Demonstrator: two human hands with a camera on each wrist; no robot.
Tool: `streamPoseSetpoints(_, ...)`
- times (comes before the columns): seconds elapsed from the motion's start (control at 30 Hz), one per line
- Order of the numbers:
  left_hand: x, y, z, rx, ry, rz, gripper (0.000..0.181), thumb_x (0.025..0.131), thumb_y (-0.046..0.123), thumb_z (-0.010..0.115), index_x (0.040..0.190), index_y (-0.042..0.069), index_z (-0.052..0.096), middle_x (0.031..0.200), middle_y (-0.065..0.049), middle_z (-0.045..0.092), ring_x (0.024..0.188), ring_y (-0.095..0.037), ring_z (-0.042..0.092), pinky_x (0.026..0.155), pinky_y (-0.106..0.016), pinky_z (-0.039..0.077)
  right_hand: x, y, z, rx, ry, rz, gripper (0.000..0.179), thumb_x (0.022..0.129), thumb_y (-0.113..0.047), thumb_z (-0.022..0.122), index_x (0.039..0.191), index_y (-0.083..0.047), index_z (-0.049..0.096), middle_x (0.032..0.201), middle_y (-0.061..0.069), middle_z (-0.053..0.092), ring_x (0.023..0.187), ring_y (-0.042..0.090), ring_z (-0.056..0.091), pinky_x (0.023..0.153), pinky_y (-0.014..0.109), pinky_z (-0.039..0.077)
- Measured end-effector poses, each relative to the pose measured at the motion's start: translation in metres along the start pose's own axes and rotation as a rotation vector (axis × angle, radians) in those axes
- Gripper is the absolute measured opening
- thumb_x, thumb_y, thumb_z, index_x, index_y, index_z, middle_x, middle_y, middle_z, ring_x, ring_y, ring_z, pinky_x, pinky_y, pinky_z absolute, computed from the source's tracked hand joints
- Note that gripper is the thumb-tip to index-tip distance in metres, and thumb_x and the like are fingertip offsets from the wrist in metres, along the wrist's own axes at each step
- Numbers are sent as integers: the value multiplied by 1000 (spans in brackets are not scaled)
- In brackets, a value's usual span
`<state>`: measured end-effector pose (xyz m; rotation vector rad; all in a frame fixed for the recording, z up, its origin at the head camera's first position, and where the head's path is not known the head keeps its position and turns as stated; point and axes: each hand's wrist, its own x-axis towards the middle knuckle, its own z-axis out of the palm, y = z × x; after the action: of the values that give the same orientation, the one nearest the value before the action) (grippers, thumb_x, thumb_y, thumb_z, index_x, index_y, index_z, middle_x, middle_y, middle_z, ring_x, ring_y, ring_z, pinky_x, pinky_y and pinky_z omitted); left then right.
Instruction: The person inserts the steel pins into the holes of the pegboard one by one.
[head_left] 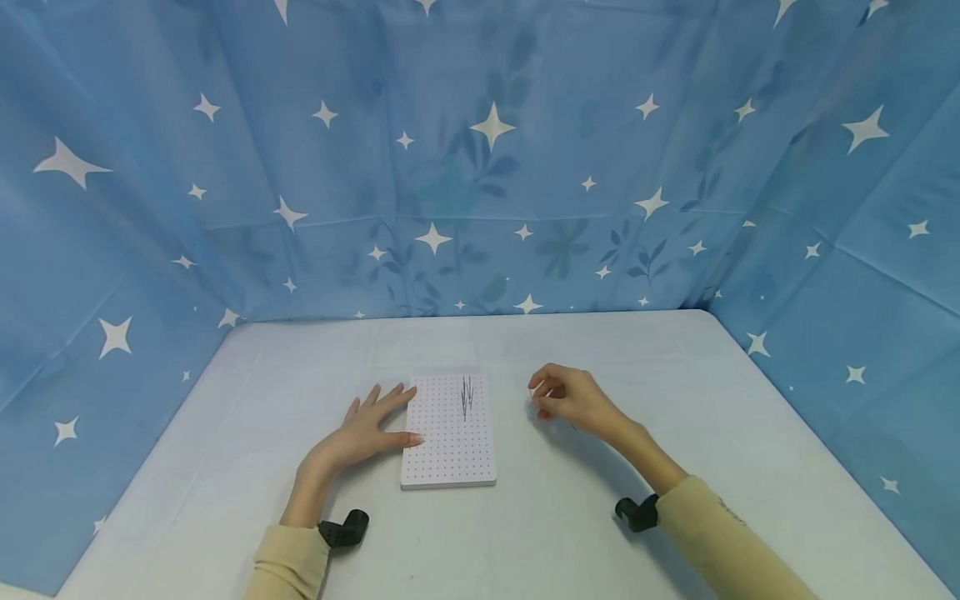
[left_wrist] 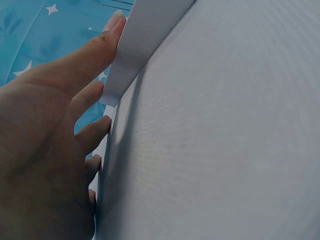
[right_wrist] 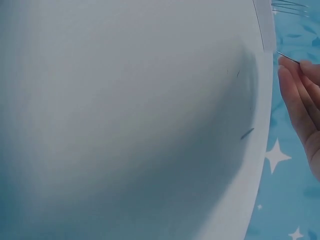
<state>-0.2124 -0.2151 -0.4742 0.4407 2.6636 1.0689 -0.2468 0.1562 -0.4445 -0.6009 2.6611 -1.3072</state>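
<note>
A white board [head_left: 448, 454] with a grid of small holes lies flat on the table. Several thin dark needles [head_left: 465, 400] stand up from its far right part. Spread fingers of my left hand [head_left: 363, 433] touch the board's left edge, the thumb resting at its near left part; the left wrist view shows them against its side. To the right of the board and above the table, my right hand [head_left: 568, 398] pinches a thin needle [right_wrist: 288, 57] between thumb and fingertips. Another short dark needle [right_wrist: 247, 133] lies on the table below that hand.
A white cloth covers the table [head_left: 600, 533]. Blue curtains [head_left: 480, 183] with white stars hang behind it and along both sides. Each wrist carries a black camera [head_left: 345, 529]. A few tiny dark marks [right_wrist: 238, 73] show on the tabletop.
</note>
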Motion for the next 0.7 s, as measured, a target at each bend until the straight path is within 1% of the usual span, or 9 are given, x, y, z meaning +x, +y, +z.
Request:
streamPoseSetpoints(0.2,0,2,-1,-12,-7,-21,93,87,51,78,162,15,36,170,-19,19,159,-45,-4,123,-65,-12,3,-6,5,10,-16,-25,24,93,1,69,118,1,67,91,13,75,70,21,73,67,27,61)
streamPoseSetpoints(0.3,0,2,-2,-10,-6,-28,92,88,50,78,162,15,36,170,-18,20,159,-45,-3,124,-65,-12,5,-9,8,11,-17,-29,26,93,0,69,120,1,67,91,13,75,71,21,73,68,27,61)
streamPoseSetpoints(0.4,-1,3,-2,-9,-3,-26,91,88,49,78,161,15,36,170,-18,20,159,-45,-3,123,-65,-12,7,-13,12,11,-6,-26,24,93,-1,71,117,1,69,90,10,74,71,19,72,69,26,61)
streamPoseSetpoints(0.57,-1,2,-1,-5,-2,-30,91,88,50,77,161,16,36,171,-17,20,159,-44,-4,124,-64,-12,11,-17,19,21,6,-58,21,92,-1,73,113,1,70,87,7,73,71,16,72,70,27,62)
streamPoseSetpoints(0.7,-1,2,-1,2,-2,-27,91,88,51,77,161,16,36,171,-17,20,159,-44,-4,124,-65,-12,14,-21,24,26,13,-78,19,93,-3,73,111,0,71,87,5,75,72,13,73,71,26,62)
